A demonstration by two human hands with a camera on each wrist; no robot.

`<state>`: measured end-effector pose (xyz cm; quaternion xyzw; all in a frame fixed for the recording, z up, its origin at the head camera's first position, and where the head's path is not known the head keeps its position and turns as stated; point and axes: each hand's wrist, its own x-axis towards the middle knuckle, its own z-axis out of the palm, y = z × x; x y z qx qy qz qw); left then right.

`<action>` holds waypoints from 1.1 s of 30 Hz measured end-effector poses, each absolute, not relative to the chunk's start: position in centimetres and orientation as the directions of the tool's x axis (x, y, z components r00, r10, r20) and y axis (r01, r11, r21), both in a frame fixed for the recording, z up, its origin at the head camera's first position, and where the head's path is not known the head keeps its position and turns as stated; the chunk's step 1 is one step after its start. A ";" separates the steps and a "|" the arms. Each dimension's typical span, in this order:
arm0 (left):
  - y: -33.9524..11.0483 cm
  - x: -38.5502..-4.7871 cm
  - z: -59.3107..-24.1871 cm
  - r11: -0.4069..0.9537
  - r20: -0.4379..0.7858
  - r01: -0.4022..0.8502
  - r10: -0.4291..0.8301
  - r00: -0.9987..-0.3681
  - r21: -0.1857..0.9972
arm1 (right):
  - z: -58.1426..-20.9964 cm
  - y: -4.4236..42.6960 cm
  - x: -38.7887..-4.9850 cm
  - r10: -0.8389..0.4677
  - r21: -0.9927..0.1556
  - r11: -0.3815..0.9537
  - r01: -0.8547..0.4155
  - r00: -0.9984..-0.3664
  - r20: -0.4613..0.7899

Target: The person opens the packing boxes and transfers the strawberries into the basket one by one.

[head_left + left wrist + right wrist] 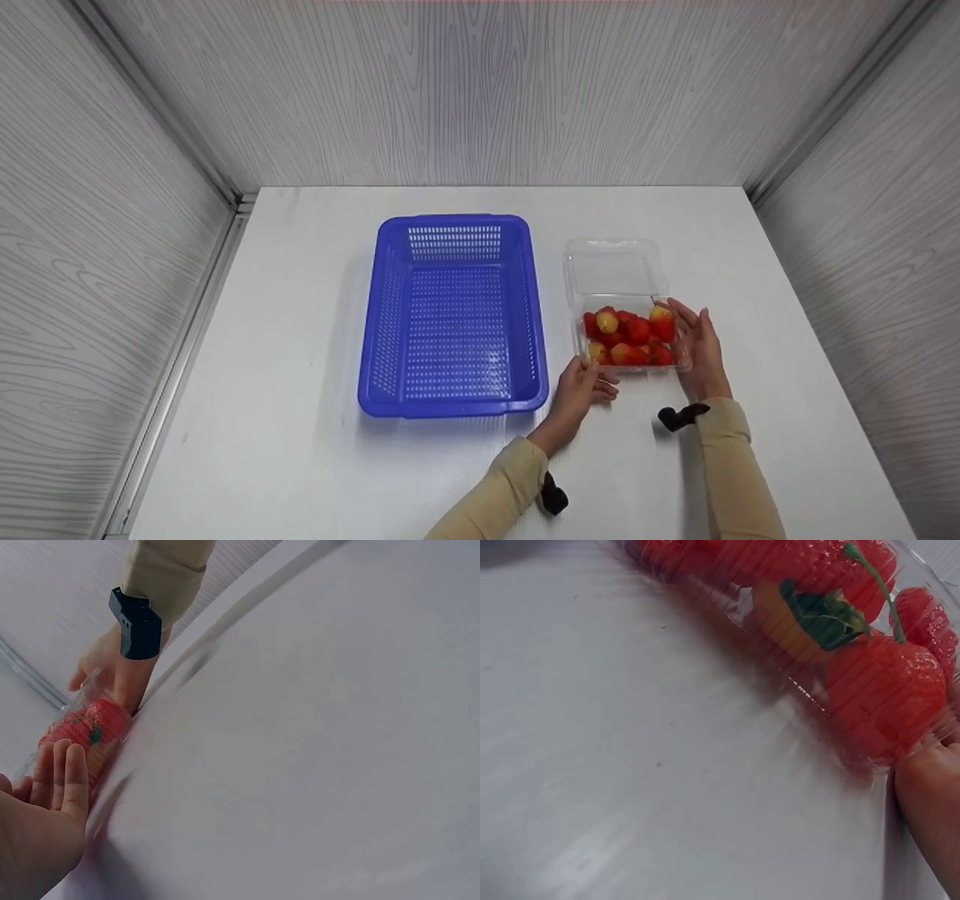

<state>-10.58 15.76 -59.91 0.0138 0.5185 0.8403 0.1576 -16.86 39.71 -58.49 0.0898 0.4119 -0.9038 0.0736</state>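
Observation:
A clear hinged plastic box (634, 369) with its lid (611, 271) folded back holds several red and yellow fruits (636, 330). At its front left corner, my left hand (571, 401) touches the box with the fingertips, the other fingers extended. My right hand (706, 356) lies along the box's right side, its fingers nearly straight against the wall. The left wrist view shows straight fingers of the left hand (37, 840) beside the fruits (82, 724), with the right hand (124, 671) on the far side. In the right wrist view the box wall covers a red fruit (885, 697) beside the right hand (930, 780).
A blue perforated basket (454, 409) with nothing in it stands to the left of the box on the white table (292, 337). Pale wood-grain panels (480, 97) enclose the table at the back and both sides. Each wrist carries a black device (682, 417).

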 end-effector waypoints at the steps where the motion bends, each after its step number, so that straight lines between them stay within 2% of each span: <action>1: 15.7 -10.5 -60.0 -0.413 -0.139 -0.249 0.279 -0.950 0.876 | -58.6 39.6 -16.8 -0.058 -0.726 -0.656 0.208 -0.972 -0.227; 14: 15.1 -10.4 -59.9 -0.436 -0.166 -0.289 0.298 -0.940 0.852 | -58.0 40.3 -16.2 -0.004 -0.804 -0.552 0.221 -0.965 -0.263; 17: 14.9 -10.3 -59.8 -0.414 -0.182 -0.299 0.300 -0.937 0.860 | -57.5 40.3 -16.4 0.045 -0.865 -0.420 0.274 -0.946 -0.321; 20: 14.9 -10.2 -59.6 -0.379 -0.192 -0.301 0.300 -0.935 0.875 | -56.6 40.0 -16.7 0.183 -0.943 -0.148 0.299 -0.928 -0.324; 22: 15.0 -10.1 -59.5 -0.353 -0.198 -0.303 0.303 -0.932 0.885 | -56.0 39.4 -16.9 0.323 -0.958 0.111 0.264 -0.921 -0.216; 24: 15.0 -9.9 -59.5 -0.335 -0.210 -0.309 0.301 -0.930 0.890 | -55.4 38.5 -17.0 0.432 -0.915 0.356 0.191 -0.901 -0.020; 27: 15.1 -9.6 -59.3 -0.311 -0.211 -0.306 0.303 -0.930 0.900 | -54.1 36.8 -17.2 0.450 -0.784 0.619 0.047 -0.840 0.305; 30: 15.3 -9.3 -59.0 -0.274 -0.209 -0.294 0.300 -0.931 0.916 | -52.8 34.9 -17.5 0.349 -0.696 0.711 -0.104 -0.806 0.477; 33: 15.3 -8.7 -58.6 -0.212 -0.246 -0.325 0.329 -0.912 0.922 | -52.1 33.3 -17.8 0.275 -0.659 0.729 -0.184 -0.804 0.528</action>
